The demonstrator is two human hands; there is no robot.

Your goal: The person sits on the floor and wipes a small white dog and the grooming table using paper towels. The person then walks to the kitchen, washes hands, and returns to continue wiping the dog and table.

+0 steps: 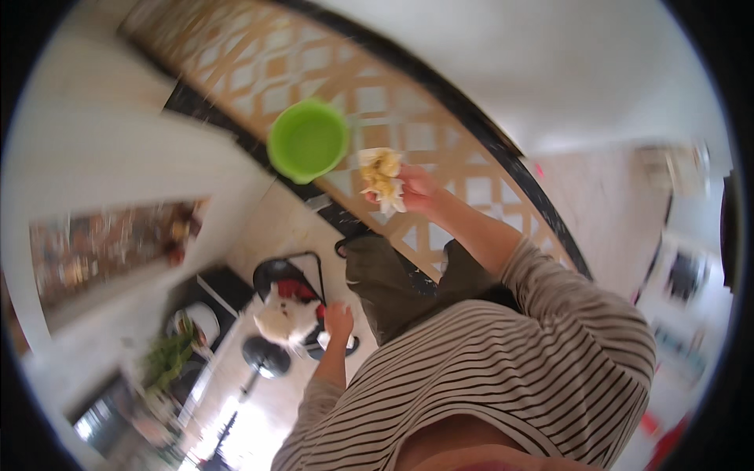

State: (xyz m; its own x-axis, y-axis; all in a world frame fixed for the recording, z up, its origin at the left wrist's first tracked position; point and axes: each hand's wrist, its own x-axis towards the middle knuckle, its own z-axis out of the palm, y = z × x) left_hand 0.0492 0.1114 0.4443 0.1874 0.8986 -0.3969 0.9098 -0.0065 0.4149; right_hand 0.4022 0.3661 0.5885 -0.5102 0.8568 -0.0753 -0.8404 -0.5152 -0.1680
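Note:
My right hand [417, 189] is closed around a crumpled white tissue or wrapper with yellow-brown matter [382, 171]; blur hides exactly what it is. Up and to the left of it, a round bright green plastic tub [308, 141] shows its open top and looks empty. My left hand [339, 321] hangs low at my left side, its fingers bent and blurred, and whether it holds anything cannot be told. Close beside it is a white furry animal or plush figure [285, 318] with pointed ears, at a black chair with a red part [294, 289].
Underfoot lies a tan and white geometric-patterned floor [421, 135] with a black border [471, 112]. A black round-based stand [266, 357] is at lower left, near a green leafy plant [171, 356]. A wide picture [112, 253] hangs on the left wall.

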